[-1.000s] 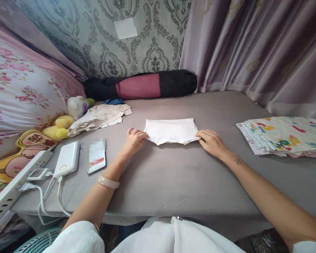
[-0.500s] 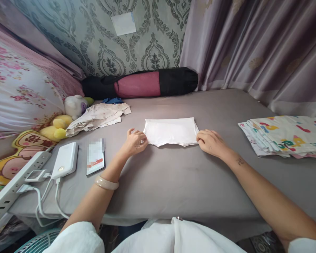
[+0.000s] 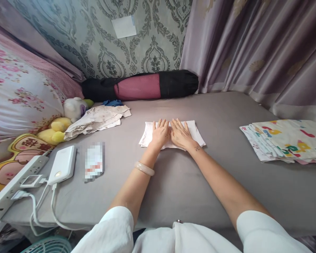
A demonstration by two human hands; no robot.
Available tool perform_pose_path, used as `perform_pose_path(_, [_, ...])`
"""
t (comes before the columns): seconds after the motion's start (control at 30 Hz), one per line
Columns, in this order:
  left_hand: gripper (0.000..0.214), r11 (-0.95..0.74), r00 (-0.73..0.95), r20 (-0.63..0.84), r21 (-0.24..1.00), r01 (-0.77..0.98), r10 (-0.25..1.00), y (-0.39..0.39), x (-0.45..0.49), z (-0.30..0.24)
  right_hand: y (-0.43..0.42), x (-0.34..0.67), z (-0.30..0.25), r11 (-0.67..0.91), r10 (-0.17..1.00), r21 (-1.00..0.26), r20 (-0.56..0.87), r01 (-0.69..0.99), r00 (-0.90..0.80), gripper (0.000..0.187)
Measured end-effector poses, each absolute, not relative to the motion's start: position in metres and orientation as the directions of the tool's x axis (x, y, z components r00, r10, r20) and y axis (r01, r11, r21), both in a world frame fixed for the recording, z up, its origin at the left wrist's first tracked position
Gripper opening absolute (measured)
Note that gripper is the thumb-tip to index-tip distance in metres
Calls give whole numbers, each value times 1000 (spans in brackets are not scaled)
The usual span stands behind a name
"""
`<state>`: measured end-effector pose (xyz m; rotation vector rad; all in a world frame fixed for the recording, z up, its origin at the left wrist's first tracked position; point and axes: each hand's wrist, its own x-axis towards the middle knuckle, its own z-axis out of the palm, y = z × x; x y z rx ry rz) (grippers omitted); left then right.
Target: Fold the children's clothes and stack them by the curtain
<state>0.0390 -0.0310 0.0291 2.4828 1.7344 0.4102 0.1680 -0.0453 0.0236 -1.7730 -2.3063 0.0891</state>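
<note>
A folded white cloth lies in the middle of the grey bed sheet. Both of my hands rest flat on top of it, side by side. My left hand has its fingers stretched out over the cloth's left half, and a pale bangle sits on that wrist. My right hand lies open on the right half, its thumb side touching the left hand. Neither hand grips anything.
A stack of colourful printed cloths sits at the right. A crumpled beige garment, plush toys, a power bank, a phone and a power strip lie at the left. A black-and-pink rolled bag lies along the wall.
My hands left the cloth's two lower corners and came together onto its middle, pressing it flat. The cloth now looks narrower front to back.
</note>
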Motion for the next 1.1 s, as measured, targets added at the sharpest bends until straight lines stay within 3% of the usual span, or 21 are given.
perform_pose_path(0.33, [52, -356, 346, 89, 163, 920, 934, -26, 34, 5, -43, 170, 18, 260, 962, -202, -31, 944, -272, 61])
perform_pose_path(0.47, [50, -322, 307, 104, 188, 928, 946, -22, 27, 4, -39, 174, 14, 217, 976, -225, 14, 950, -219, 58])
perform_pose_path(0.9, [45, -90, 31, 207, 281, 955, 978, -15, -11, -4, -34, 210, 2, -147, 971, -274, 144, 950, 192, 59])
perform_pose_path(1.1, [46, -82, 32, 180, 276, 958, 983, -14, -19, -3, -35, 214, 2, -237, 947, -287, 147, 928, 287, 60])
